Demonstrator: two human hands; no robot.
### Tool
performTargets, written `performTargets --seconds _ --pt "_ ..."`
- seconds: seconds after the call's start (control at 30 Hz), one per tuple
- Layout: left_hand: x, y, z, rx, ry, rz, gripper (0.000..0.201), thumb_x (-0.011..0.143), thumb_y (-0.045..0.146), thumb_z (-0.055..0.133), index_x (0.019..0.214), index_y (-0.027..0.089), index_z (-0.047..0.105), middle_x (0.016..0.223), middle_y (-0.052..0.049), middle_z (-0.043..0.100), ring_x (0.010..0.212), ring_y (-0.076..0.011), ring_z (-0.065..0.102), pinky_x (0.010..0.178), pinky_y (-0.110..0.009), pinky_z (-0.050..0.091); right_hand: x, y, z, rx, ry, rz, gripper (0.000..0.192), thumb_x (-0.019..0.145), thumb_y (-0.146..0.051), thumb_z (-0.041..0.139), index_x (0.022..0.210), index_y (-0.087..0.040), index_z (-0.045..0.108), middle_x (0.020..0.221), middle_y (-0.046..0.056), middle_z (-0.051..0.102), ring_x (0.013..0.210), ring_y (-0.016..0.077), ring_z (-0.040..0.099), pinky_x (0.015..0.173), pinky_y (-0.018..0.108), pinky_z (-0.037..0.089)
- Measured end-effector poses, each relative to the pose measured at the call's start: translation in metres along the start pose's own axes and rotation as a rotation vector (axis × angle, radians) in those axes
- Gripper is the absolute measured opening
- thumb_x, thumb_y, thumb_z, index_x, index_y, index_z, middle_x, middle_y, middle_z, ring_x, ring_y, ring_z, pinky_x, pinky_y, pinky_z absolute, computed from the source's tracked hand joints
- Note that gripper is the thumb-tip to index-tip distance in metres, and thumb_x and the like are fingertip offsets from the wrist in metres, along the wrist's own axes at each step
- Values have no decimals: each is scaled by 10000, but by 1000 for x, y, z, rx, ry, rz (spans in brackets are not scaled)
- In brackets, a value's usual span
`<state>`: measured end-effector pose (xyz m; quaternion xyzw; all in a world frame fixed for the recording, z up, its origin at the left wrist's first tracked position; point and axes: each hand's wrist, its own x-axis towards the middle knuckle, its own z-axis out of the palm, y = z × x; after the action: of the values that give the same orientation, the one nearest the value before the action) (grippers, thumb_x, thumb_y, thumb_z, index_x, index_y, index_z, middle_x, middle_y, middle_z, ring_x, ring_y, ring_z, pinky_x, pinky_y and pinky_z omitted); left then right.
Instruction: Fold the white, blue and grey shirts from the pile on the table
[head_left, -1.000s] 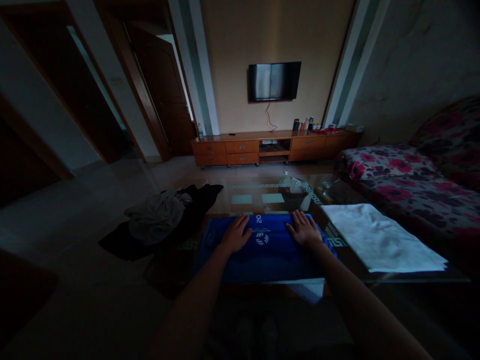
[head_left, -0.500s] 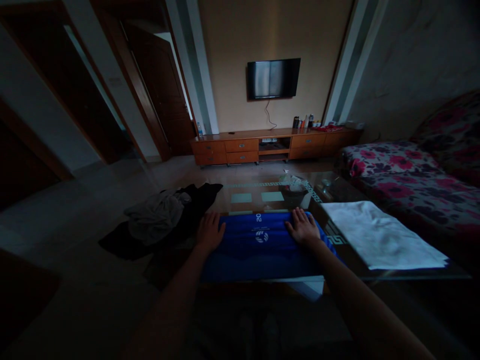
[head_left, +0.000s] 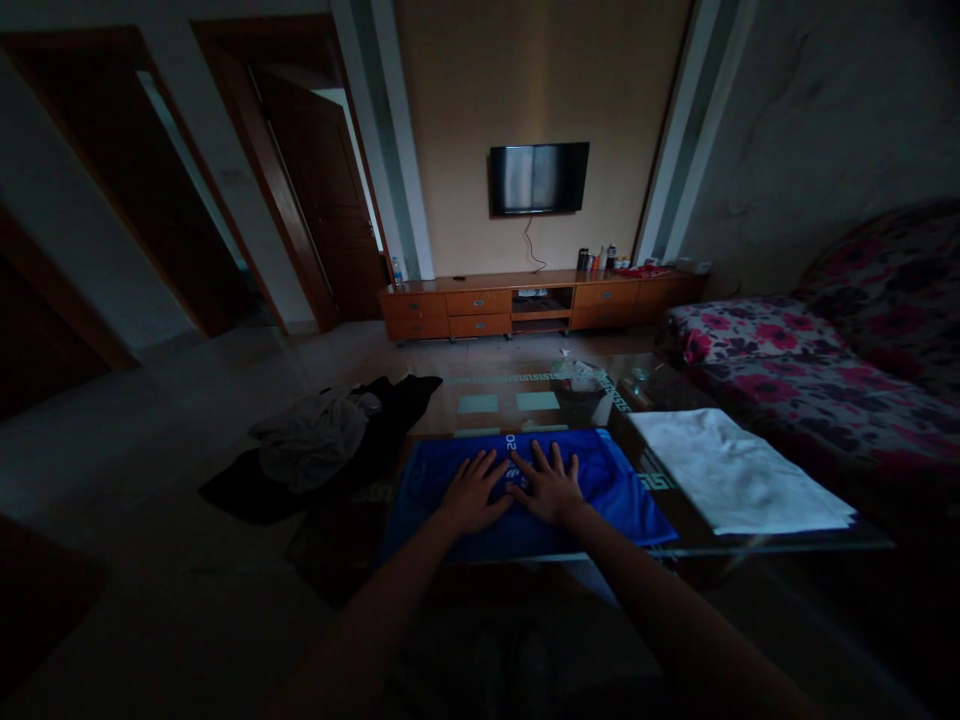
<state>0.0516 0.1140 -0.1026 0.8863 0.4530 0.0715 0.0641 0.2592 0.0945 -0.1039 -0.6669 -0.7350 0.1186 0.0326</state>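
Observation:
A blue garment (head_left: 600, 480) with white print lies folded flat near the front edge of the glass table (head_left: 660, 520). My left hand (head_left: 472, 495) rests on its middle, palm down with fingers spread. Close beside it, my right hand (head_left: 549, 487) also lies flat on the blue cloth, fingers apart. Together they cover part of the white print. To the right, a folded white cloth (head_left: 739, 470) lies on the glass. A rumpled heap of grey cloth (head_left: 311, 440) and black cloth (head_left: 405, 405) sits at the table's left.
Toward the table's far side are a clear plastic bag (head_left: 581, 376) and a small glass dish (head_left: 641, 378). A floral sofa (head_left: 772, 360) stands on the right. Beyond is a low wooden cabinet (head_left: 480, 312) with bottles (head_left: 600, 260), below a wall-mounted television (head_left: 538, 180).
Both hands have moved inward from the garment's two sides to its middle, their fingers now spread. The garment's near flap no longer hangs below the table edge as it did. The view has shifted slightly.

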Motion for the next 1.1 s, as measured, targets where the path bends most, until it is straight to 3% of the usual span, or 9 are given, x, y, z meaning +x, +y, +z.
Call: performTargets --seconds 0.13,0.37,0.47,0.6,0.8,0.97,1.1 --pt "-10 -11 -4 12 39 -4 662 924 724 432 1529 458 373 1674 1 246 1530 -338 209 1222 -579 168 -6 13 -7 -26 -26 36 841 849 -851 337 1583 -486 147 1707 13 -44 1510 492 -97 1083 774 -81" --pt "-6 -17 -1 18 30 -17 686 925 736 413 1546 454 338 1677 5 240 1536 -328 198 1227 -564 163 -7 7 -11 0 1 56 813 901 -820 208 1606 -428 107 1709 17 -1 1539 414 -60 1141 706 -65" --pt "-9 -26 -4 48 94 -78 660 962 696 364 1559 417 333 1669 0 264 1538 -312 196 1237 -551 131 -10 23 -12 15 47 83 782 926 -793 129 1609 -412 128 1708 15 34 1554 355 -19 1165 678 -51" --pt "-20 -47 0 87 103 -248 682 954 676 404 1565 378 344 1659 -34 289 1529 -345 215 1216 -571 179 -15 59 -5 -34 70 179 714 965 -735 128 1603 -416 165 1707 8 28 1554 353 -35 1144 718 -36" --pt "-13 -70 8 102 129 -219 640 960 630 434 1554 405 355 1647 -11 320 1515 -336 254 1206 -551 216 0 79 1 -57 79 180 706 968 -733 154 1602 -424 143 1708 3 19 1554 345 -33 1150 710 -13" --pt "-1 -56 -4 158 216 -203 627 972 565 430 1552 329 389 1647 -52 317 1518 -323 253 1231 -539 157 7 68 -4 -59 118 191 714 982 -704 172 1606 -360 222 1703 37 89 1556 338 29 1172 677 -19" --pt "-1 -31 0 131 194 -121 662 984 576 386 1581 296 324 1659 -44 288 1529 -285 236 1237 -498 185 -1 50 2 -51 172 49 797 982 -706 142 1617 -233 236 1694 89 104 1560 266 92 1235 523 -1"
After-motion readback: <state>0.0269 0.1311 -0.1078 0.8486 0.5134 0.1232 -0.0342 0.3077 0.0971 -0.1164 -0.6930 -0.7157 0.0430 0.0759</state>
